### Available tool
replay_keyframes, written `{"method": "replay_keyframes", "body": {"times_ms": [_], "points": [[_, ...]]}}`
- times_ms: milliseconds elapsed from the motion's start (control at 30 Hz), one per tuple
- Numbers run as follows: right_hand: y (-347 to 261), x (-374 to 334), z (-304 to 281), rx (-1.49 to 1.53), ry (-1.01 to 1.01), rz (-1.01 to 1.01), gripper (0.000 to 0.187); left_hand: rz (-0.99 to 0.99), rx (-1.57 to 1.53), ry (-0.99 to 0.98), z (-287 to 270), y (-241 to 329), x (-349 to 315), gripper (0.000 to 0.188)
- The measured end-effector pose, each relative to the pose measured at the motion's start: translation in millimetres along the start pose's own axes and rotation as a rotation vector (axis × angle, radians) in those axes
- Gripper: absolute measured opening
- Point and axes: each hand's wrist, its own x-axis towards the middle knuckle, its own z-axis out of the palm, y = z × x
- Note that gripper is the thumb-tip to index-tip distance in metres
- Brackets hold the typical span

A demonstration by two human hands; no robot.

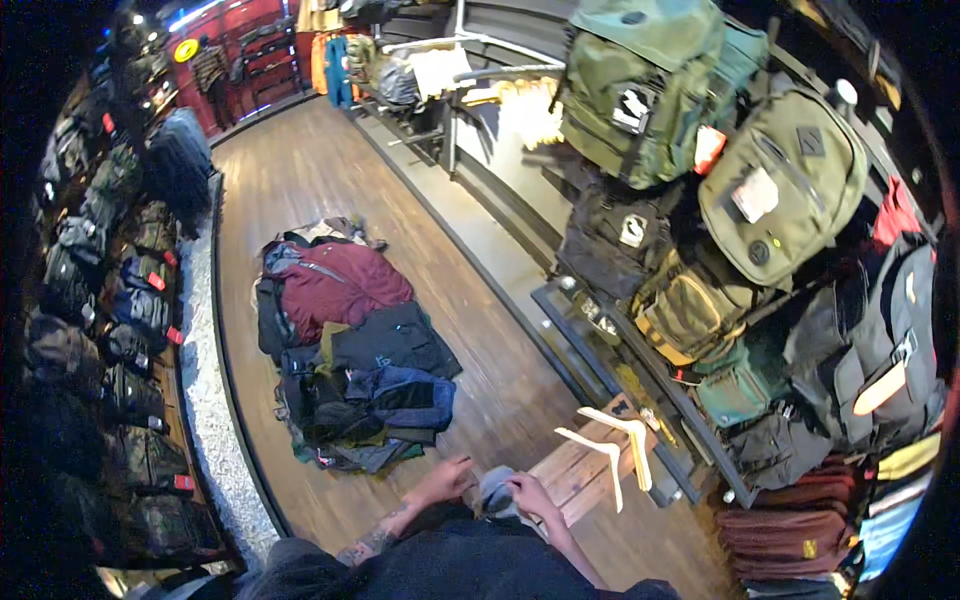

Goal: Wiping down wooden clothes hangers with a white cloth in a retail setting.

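Close to my body, my right hand [530, 496] has its fingers closed on a small grey cloth item [495, 490], whose exact kind I cannot make out. My left hand [441, 482] is just to the left of that cloth, its fingers stretched and partly apart. A tattoo shows on the left forearm. Ahead on the wood floor lies a large heap of folded clothes [395, 340], with a maroon jacket [340, 288] on its far part and dark and blue garments nearer. To the right, pale wooden hangers [612, 455] rest on a wooden plank surface [570, 478].
Backpacks [790, 185] hang on the wall rack at the right, above folded maroon clothes [790, 525]. A dark metal rail frame [640, 390] stands beside the hangers. Caps and bags [140, 390] line the left wall behind a pale stone-like ledge [205, 370]. Clothing racks [345, 70] stand far ahead.
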Motion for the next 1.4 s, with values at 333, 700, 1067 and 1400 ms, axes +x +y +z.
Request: {"method": "replay_keyframes", "body": {"times_ms": [333, 700, 1067, 1400], "points": [[-175.9, 71.9, 0.5, -0.105, -0.122, -0.589, 0.018, -0.054, 0.039, 0.255, -84.3, 3.7, -4.1, 0.029], [-165.6, 137.4, 0.5, -0.087, -0.283, -0.477, 0.044, -0.256, -0.583, 0.63, -182.5, 52.0, 51.0, 0.023], [-183.0, 203.7, -42.6, 1.388, -0.377, 0.015, 0.062, -0.455, -0.458, 0.411, -188.6, 3.0, 159.1, 0.028], [-173.3, 296.0, -104.6, 1.488, -0.183, -0.182, 0.053, -0.172, -0.089, 0.327, -194.9, -4.5, 285.4, 0.021]]}}
